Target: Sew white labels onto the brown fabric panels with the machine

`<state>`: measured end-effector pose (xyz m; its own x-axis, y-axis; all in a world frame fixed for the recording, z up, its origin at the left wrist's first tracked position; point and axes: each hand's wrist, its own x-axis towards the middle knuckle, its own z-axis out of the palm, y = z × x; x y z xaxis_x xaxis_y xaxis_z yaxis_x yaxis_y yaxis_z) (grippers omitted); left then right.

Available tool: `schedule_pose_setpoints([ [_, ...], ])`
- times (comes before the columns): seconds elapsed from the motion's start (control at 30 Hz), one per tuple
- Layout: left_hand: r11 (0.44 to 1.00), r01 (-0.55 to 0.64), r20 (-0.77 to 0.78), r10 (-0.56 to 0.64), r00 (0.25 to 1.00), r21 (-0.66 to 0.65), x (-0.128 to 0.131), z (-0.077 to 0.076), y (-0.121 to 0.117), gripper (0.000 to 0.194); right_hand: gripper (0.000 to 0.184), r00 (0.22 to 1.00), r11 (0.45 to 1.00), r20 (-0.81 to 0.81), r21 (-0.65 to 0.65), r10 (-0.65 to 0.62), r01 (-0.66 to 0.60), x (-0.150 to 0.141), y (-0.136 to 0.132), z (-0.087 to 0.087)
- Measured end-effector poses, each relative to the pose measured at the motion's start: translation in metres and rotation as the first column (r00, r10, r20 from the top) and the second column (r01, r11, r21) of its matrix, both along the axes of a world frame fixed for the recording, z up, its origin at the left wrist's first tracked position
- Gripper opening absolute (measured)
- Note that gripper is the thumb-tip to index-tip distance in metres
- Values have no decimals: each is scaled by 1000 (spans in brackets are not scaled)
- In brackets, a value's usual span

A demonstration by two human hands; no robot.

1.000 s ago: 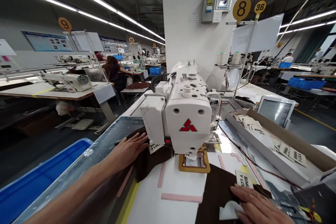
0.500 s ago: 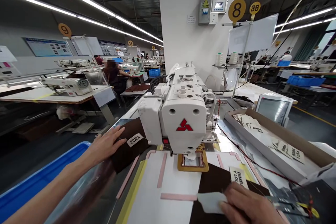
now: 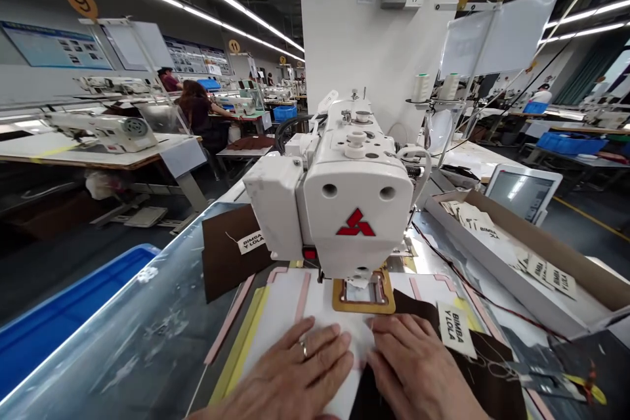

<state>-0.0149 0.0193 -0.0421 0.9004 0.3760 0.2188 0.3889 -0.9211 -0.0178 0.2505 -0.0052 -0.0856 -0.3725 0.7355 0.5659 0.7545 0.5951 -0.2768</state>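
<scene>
A white sewing machine (image 3: 357, 203) with a red logo stands in front of me over a yellow clamp frame (image 3: 364, 298). My left hand (image 3: 295, 374) lies flat, fingers spread, on the white template board (image 3: 290, 305) just below the frame. My right hand (image 3: 418, 371) lies flat beside it, pressing a dark brown fabric piece (image 3: 487, 374) that carries a white "BIMBA Y LOLA" label (image 3: 457, 329). A second brown piece with a sewn label (image 3: 229, 252) lies on the table to the left of the machine.
A cardboard tray of loose labels (image 3: 522, 256) runs along the right, with a touch screen (image 3: 522, 191) behind it. A blue bin (image 3: 59, 315) sits low on the left. Thread cones (image 3: 433, 86) stand behind the machine. Other people sit at machines at the far left.
My left hand left the labelled brown piece at the left of the machine and came to the white board. My right hand slid the other brown piece toward the clamp frame.
</scene>
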Motion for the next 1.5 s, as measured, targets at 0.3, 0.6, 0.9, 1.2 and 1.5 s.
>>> schedule_pose_setpoints([
  [0.3, 989, -36, -6, 36, 999, -141, 4, 8, 29, 56, 27, 941, 965, 339, 247, -6, -83, 30, -3, 6],
  [0.6, 987, -84, 117, 100, 988, -137, 0, 10, 35, 61, 41, 848, 932, 527, 280, 50, -229, 29, 19, -8],
  [0.9, 982, -99, 114, 119, 986, -164, 10, 13, 42, 78, 42, 847, 964, 530, 203, 41, -174, 43, 24, -23],
  [1.2, 978, -123, 29, 130, 991, -168, 11, 6, 45, 86, 46, 813, 960, 582, 216, 19, -177, 43, 24, -28],
  [1.5, 986, -121, 111, 134, 985, -113, 8, 11, 43, 83, 49, 803, 933, 596, 306, -33, -189, 29, 27, -33],
])
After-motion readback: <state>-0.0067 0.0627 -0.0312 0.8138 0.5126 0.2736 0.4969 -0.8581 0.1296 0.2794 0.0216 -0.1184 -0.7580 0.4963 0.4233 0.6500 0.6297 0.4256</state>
